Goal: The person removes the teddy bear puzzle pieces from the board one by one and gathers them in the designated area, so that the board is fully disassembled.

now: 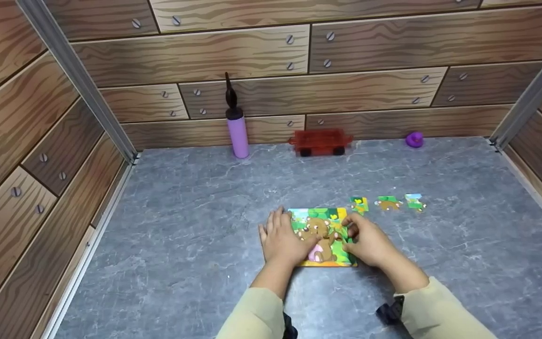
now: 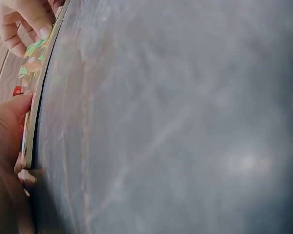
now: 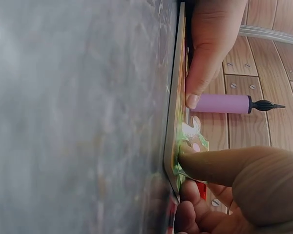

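A bear jigsaw puzzle (image 1: 318,228) in a flat tray lies on the grey marbled surface. Across its left side rests my left hand (image 1: 286,238), fingers extended by the left edge and thumb on the bear picture. At the right side, my right hand (image 1: 369,239) pinches a puzzle piece (image 3: 201,141) between thumb and fingers; the piece stands tilted up from the tray, and the fingers partly cover it. Beyond the puzzle lie three loose pieces: a yellow-green one (image 1: 359,205), a brown and green one (image 1: 388,203) and a blue and green one (image 1: 414,201).
Along the back wall stand a purple hand pump (image 1: 238,136) with a black nozzle, a clear red toy wagon (image 1: 322,141) and a small purple rubber duck (image 1: 414,139). Wood-patterned panels (image 1: 233,52) enclose the surface at the back and sides.
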Demonstrator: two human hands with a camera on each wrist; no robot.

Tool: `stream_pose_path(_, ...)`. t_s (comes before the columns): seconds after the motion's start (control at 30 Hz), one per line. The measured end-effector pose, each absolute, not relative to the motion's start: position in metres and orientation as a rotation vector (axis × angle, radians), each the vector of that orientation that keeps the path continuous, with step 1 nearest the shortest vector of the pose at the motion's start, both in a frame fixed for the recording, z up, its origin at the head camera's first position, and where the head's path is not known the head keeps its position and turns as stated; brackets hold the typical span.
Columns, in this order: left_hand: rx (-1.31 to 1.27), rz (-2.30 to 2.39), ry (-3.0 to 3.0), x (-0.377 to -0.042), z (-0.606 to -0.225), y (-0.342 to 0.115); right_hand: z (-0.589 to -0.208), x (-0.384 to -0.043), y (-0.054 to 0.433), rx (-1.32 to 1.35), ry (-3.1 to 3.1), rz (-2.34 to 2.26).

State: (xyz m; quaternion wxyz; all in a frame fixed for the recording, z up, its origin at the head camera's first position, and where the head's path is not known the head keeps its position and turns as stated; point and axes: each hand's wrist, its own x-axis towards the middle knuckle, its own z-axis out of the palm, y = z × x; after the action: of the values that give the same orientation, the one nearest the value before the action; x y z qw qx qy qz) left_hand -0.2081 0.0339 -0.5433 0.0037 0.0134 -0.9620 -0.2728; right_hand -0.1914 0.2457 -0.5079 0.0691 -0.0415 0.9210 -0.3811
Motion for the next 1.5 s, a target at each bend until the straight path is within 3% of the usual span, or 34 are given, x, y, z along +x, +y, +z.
stream_pose_path(0.77,0.025,-0.877,-3.004,-0.208,-0.546,0.034,-0.512,-0.19,0.251,-0.082,2.695,-1.402)
stream_pose_path(1.5,0.009,-0.846,-3.007,-0.207,-0.545,0.032,-0.515,-0.188,0.261,-0.166,2.751,-1.302)
